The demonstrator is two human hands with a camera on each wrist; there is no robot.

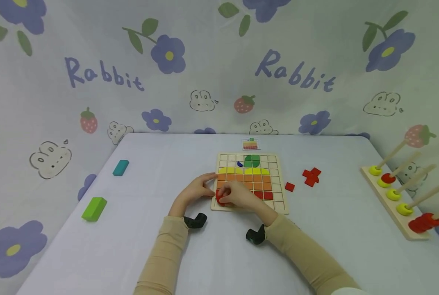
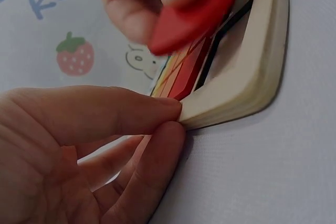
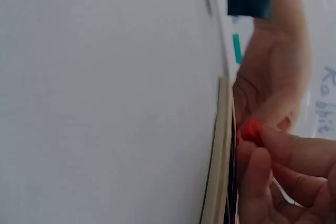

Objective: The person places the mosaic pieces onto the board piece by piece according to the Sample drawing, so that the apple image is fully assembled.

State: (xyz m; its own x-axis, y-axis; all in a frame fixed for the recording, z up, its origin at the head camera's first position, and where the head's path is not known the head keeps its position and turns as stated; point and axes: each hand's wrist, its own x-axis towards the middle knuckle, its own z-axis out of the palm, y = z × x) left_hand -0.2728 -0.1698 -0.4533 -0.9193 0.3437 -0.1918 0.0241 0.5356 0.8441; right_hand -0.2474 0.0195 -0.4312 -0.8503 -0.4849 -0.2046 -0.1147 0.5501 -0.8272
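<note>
A wooden grid board [image 1: 283, 205] holds flat yellow [image 1: 243, 171], orange [image 1: 243, 178] and red pieces [image 1: 262, 195] in rows, with a green leaf-like shape [image 1: 251, 161] and a small blue piece [image 1: 240, 164] above. My right hand [image 1: 241, 196] pinches a red piece with a rounded edge [image 2: 194, 17] between thumb and fingers, over the board's near left corner. It is tilted, above the frame, in the left wrist view. My left hand [image 1: 195, 189] touches the board's left edge with fairly straight fingertips [image 2: 168, 109].
Right of the board lie a red square [image 1: 290, 187] and a cluster of red pieces [image 1: 311, 177]. A pattern card [image 1: 251, 144] lies behind it. A peg stand with beads [image 1: 398, 205] stands far right; a green block [image 1: 94, 209] and teal block [image 1: 121, 167] lie left.
</note>
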